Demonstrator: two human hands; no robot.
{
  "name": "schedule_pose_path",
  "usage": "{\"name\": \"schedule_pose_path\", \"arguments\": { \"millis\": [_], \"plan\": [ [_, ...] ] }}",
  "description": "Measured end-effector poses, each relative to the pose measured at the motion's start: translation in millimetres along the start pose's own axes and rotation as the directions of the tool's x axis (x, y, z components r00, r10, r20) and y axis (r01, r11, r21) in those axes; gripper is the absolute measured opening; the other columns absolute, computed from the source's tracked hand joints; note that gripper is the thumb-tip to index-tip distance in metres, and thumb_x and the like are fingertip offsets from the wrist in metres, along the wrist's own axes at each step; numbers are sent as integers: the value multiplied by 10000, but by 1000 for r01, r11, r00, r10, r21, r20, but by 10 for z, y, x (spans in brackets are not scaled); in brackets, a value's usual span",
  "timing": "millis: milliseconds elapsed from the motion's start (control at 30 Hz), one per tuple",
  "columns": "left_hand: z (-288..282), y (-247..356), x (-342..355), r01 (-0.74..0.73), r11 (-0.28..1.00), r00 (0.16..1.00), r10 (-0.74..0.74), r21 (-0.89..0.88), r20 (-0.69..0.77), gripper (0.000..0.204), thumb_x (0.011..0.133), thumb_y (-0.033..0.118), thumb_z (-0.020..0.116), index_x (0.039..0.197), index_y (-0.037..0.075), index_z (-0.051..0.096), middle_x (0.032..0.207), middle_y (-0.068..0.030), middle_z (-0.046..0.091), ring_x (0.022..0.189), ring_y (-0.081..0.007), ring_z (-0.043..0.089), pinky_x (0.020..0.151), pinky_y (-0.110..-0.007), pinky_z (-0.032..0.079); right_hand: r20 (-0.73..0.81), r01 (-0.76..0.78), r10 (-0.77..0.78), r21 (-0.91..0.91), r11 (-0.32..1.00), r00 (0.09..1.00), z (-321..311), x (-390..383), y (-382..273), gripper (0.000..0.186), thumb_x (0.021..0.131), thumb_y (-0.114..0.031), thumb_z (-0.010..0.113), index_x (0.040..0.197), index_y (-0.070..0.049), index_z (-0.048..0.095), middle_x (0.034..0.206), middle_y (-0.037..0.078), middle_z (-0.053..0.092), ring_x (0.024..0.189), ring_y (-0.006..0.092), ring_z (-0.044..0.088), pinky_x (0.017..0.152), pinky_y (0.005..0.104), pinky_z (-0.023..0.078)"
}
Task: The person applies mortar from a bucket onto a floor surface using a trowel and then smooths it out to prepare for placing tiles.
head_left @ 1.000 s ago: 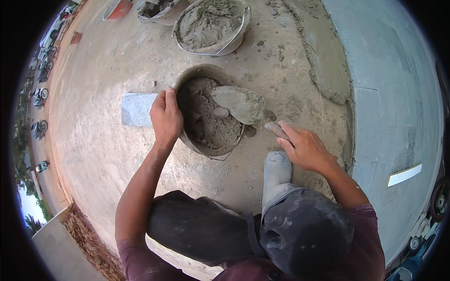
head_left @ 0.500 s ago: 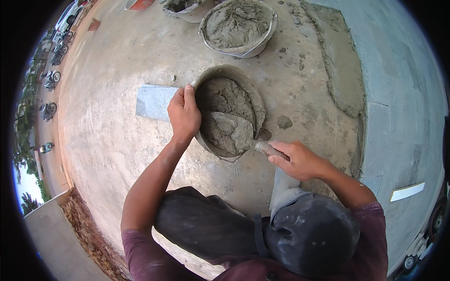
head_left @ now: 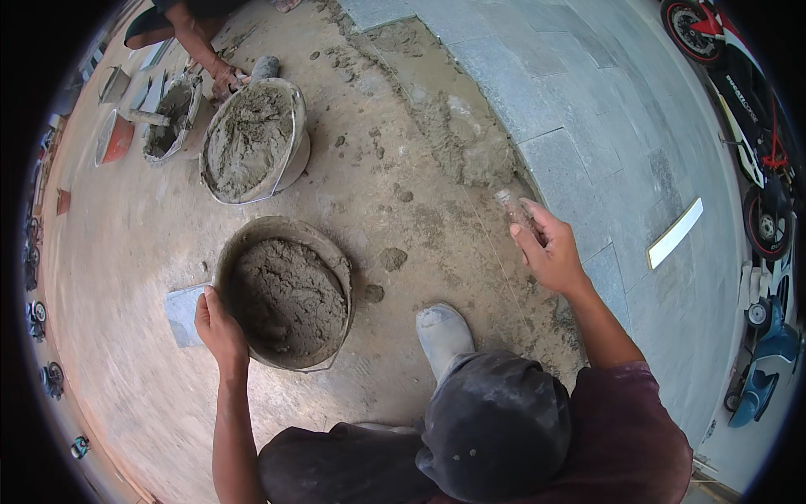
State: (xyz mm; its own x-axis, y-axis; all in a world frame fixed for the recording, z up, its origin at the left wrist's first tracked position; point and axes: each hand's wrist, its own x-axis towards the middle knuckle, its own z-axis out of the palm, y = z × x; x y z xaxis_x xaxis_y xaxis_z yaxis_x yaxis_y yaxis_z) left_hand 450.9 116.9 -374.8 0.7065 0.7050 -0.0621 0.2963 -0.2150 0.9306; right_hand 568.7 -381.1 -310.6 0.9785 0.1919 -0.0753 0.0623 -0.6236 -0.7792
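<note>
My left hand is closed on the left rim of a bucket of wet grey mortar. Beside that hand, a flat grey tile piece lies on the concrete. Off to the right, my right hand grips the handle of a trowel. Its blade points away from me, at the near end of a strip of wet mortar along the paving edge; blade and mortar are hard to tell apart.
Another full mortar bucket stands beyond, with more buckets to its left. A co-worker's hand is by it. Grey paving slabs run along the right, bearing a white strip. My boot stands between bucket and paving.
The trowel has left the bucket and moved right to the mortar strip with my right hand. My left hand stays on the bucket rim. The view has swung right, bringing in the co-worker.
</note>
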Motion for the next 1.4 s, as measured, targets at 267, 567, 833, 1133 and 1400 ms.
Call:
{"name": "schedule_pose_path", "arguments": {
  "millis": [267, 567, 833, 1133, 1400],
  "plan": [
    [60, 63, 27, 9, 1000, 1000, -9, -16, 24, 387, 1131, 299, 467, 849, 55, 570, 788, 67, 487, 757, -47, 389, 677, -252, 360, -202, -83, -86, -703, 706, 976, 62, 510, 693, 548, 930, -156, 674, 1452, -35, 562, 979, 226, 683, 830, 411, 694, 717, 495, 563],
    [18, 44, 14, -5, 999, 1000, 5, 38, 12, 387, 1127, 308, 472, 858, 51, 576, 794, 59, 501, 761, -52, 400, 675, -257, 363, -298, -10, -219, -612, 791, 929, 166, 393, 681, 530, 945, -181, 688, 1448, -55, 582, 953, 213, 670, 793, 407, 685, 704, 485, 558],
    [35, 133, -2, -7, 999, 998, 5, 33, 61, 386, 1132, 303, 466, 870, 46, 587, 800, 55, 514, 759, -52, 408, 680, -255, 374, -98, -165, 226, 425, 890, 969, 257, 485, 202, 437, 1040, -253, 624, 1369, 36, 618, 799, 93, 657, 622, 159, 624, 575, 323, 519],
    [30, 48, 7, 31, 999, 999, -32, 13, 30, 406, 1134, 314, 459, 939, 7, 639, 847, 25, 596, 783, -66, 463, 714, -261, 411, 59, -407, 414, 361, 839, 908, 51, 798, 384, 269, 1064, -267, 576, 1078, -13, 664, 788, 48, 634, 550, 113, 584, 510, 290, 472],
    [-48, 32, 29, 49, 999, 998, -49, 2, 31, 406, 1134, 311, 455, 961, 1, 653, 876, 18, 621, 799, -67, 494, 740, -258, 434, 186, -529, 513, 505, 682, 838, -22, 21, 270, 282, 1068, -279, 570, 1120, -13, 645, 783, 58, 642, 540, 127, 592, 474, 293, 471]
  ]
}}
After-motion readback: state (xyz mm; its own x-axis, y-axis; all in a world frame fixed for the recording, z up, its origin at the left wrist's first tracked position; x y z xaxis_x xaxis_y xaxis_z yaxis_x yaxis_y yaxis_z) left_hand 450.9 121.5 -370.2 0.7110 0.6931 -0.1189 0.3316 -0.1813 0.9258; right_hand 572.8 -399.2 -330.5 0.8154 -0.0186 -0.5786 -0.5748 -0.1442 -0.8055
